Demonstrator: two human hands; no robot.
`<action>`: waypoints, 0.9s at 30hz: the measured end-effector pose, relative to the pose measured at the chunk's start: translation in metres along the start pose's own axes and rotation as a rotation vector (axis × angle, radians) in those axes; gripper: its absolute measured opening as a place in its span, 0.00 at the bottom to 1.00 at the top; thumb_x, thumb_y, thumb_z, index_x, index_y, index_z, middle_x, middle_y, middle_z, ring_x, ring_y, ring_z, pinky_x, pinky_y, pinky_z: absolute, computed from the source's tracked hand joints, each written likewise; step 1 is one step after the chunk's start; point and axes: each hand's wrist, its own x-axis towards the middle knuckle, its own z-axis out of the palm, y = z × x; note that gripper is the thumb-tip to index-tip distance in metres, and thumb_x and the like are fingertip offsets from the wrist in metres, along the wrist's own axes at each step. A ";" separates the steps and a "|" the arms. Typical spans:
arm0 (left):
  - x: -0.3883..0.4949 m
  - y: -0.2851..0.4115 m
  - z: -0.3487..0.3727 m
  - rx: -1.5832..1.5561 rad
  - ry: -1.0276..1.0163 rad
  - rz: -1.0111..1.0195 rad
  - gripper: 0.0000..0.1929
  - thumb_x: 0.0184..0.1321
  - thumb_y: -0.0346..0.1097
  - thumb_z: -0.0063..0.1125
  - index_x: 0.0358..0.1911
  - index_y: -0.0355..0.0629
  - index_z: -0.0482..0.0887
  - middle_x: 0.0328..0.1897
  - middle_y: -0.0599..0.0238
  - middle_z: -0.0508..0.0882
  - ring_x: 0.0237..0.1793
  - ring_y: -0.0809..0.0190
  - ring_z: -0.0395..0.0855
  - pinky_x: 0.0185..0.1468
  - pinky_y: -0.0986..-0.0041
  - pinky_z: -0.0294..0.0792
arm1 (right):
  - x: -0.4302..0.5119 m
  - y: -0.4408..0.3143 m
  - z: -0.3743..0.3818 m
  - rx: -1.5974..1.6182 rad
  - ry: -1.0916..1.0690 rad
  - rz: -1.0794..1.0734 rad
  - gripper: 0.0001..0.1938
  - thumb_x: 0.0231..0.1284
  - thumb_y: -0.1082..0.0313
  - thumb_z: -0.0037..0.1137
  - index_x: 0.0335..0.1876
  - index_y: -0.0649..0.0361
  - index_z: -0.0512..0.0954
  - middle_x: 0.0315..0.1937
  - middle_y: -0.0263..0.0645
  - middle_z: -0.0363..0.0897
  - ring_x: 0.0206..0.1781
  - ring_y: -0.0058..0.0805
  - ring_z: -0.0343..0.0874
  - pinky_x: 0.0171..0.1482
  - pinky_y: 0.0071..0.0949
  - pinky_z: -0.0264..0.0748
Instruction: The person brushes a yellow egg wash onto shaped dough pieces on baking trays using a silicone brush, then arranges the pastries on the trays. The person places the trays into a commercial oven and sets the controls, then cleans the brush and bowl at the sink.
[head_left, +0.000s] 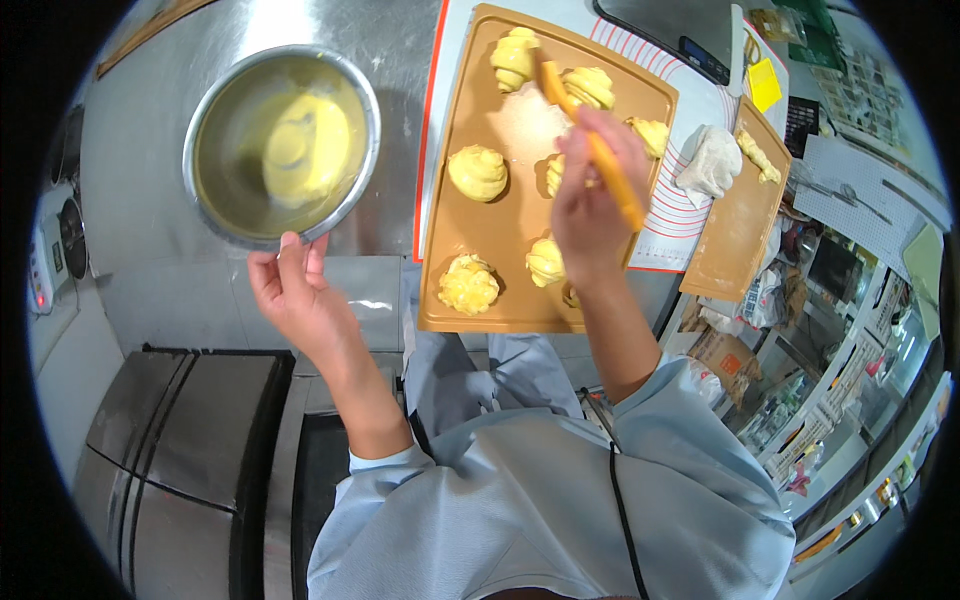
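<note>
My left hand (300, 292) pinches the near rim of a round metal bowl (225, 180) with yellow liquid, likely egg wash, pooled inside. Over a golden-brown baking tray (457, 232), my right hand (600, 180) grips a brush with an orange handle (616, 180). Its head is at a rolled piece of dough (513, 60) in the tray's far left corner. More shaped dough sits around it, including a round swirl (478, 173) and a lumpy, glossy piece (469, 284). My right hand and forearm partly hide pieces on the tray's right side.
The tray lies on a white baking mat (679, 217) with red lines, overhanging the steel counter's (142, 187) near edge. To the right are a crumpled white cloth (711, 163) and a second tray (731, 240) holding a twisted dough strip (757, 157). A digital scale (705, 60) stands behind.
</note>
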 end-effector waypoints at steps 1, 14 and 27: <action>0.001 0.001 -0.001 -0.001 -0.011 0.007 0.06 0.71 0.28 0.54 0.36 0.41 0.72 0.41 0.64 0.80 0.44 0.66 0.82 0.57 0.61 0.79 | -0.004 -0.006 0.002 0.013 -0.019 0.003 0.08 0.64 0.78 0.58 0.47 0.65 0.80 0.43 0.46 0.84 0.45 0.40 0.85 0.45 0.32 0.83; 0.010 0.008 -0.015 -0.016 0.035 0.020 0.07 0.71 0.26 0.54 0.34 0.40 0.70 0.39 0.63 0.79 0.41 0.65 0.82 0.56 0.61 0.80 | 0.032 0.019 -0.001 0.119 -0.034 -0.002 0.07 0.65 0.80 0.56 0.46 0.67 0.81 0.45 0.46 0.82 0.42 0.29 0.86 0.41 0.23 0.86; 0.012 0.009 -0.021 -0.020 0.058 0.004 0.06 0.71 0.27 0.53 0.36 0.40 0.70 0.42 0.57 0.84 0.45 0.60 0.86 0.61 0.59 0.78 | 0.080 0.041 -0.021 0.381 0.262 0.617 0.09 0.72 0.74 0.52 0.49 0.75 0.74 0.45 0.49 0.81 0.42 0.39 0.88 0.44 0.28 0.89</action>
